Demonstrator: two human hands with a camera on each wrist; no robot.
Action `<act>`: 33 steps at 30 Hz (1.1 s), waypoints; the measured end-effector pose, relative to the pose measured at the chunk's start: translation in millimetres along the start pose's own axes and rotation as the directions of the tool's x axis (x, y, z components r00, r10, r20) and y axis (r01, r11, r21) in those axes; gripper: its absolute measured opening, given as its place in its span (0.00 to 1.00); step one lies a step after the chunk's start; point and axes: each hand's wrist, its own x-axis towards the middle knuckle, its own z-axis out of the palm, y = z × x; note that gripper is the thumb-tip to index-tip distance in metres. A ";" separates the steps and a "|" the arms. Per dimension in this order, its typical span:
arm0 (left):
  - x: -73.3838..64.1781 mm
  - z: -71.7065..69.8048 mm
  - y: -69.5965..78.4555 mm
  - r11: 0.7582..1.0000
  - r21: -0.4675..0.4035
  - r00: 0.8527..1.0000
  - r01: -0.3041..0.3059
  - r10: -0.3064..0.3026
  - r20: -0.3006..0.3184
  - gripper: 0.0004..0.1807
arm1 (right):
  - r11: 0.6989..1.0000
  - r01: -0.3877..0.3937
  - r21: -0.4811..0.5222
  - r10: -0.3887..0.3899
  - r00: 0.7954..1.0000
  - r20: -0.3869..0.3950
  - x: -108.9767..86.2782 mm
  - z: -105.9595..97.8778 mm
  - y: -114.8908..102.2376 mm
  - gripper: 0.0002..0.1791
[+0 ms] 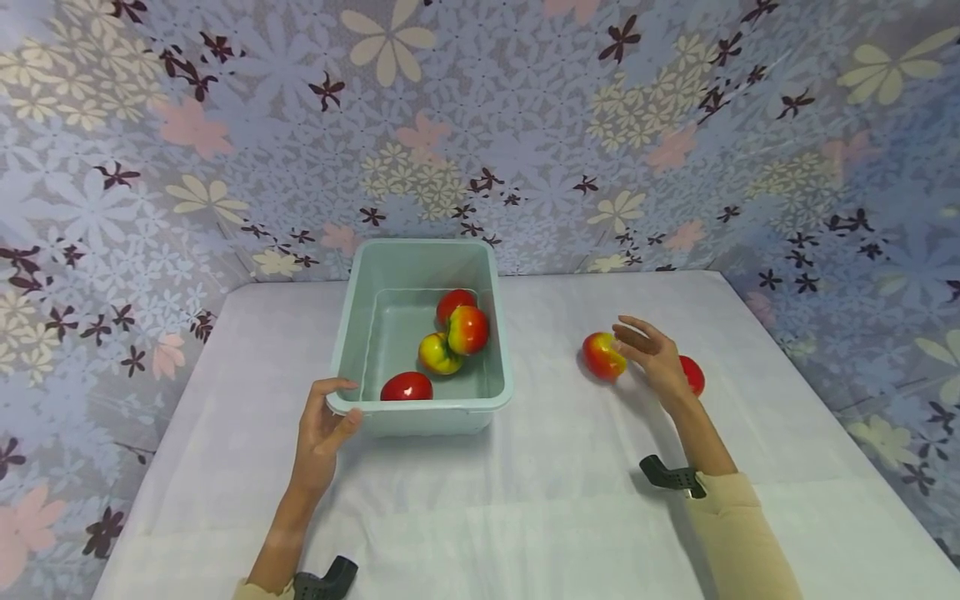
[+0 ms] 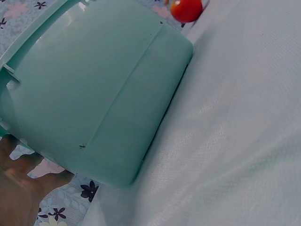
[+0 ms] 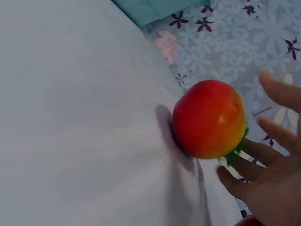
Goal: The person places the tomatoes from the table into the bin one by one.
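Note:
My left hand [image 1: 318,442] grips the front left corner of a pale green plastic bin [image 1: 435,406], its thumb outside the rim. In the left wrist view, fingers of the left hand [image 2: 19,188] show at the edge of the bin [image 2: 94,94]. Several red and yellow fruits lie inside, among them a red one [image 1: 407,387] by the front wall. My right hand [image 1: 654,358] is beside a red-and-yellow tomato [image 1: 600,357] on the table. Seen from the right wrist, that tomato [image 3: 207,120] has green leaves facing the spread fingers of the right hand [image 3: 277,179].
Another red fruit [image 1: 693,375] sits just right of my right wrist, partly hidden by it. A white cloth [image 1: 570,517] covers the table. Flower-patterned fabric [image 1: 525,125] rises behind the table and along its sides.

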 end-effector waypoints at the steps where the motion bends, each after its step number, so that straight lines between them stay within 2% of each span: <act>1: 0.2 -0.1 0.0 1.000 -0.002 1.000 -0.004 0.004 0.001 0.16 | 0.998 0.006 -0.066 -0.003 0.999 0.049 0.0 1.4 1.2 0.32; 3: 0.3 -0.2 -0.2 1.000 -0.001 1.000 -0.012 0.012 0.002 0.16 | 0.989 0.023 -0.149 -0.004 0.992 0.122 1.0 4.3 3.8 0.34; 6: 0.5 -0.2 -0.6 1.000 -0.001 1.000 -0.019 0.019 0.002 0.16 | 0.981 0.033 -0.193 -0.001 0.987 0.164 3.1 8.0 6.5 0.35; 16: 0.4 -0.6 -1.3 1.000 0.008 1.000 -0.022 0.022 0.000 0.17 | 0.976 0.039 -0.214 -0.003 0.987 0.163 8.2 10.2 11.9 0.34; 26: -0.3 0.2 -2.5 0.999 -0.007 0.999 -0.035 0.035 0.001 0.16 | 0.979 0.013 -0.202 0.017 0.989 0.145 3.5 10.5 10.1 0.34; 33: -1.8 -0.4 -3.5 0.999 -0.022 0.999 -0.047 0.048 0.007 0.16 | 0.981 0.069 -0.182 -0.046 0.990 0.131 5.1 15.8 3.2 0.32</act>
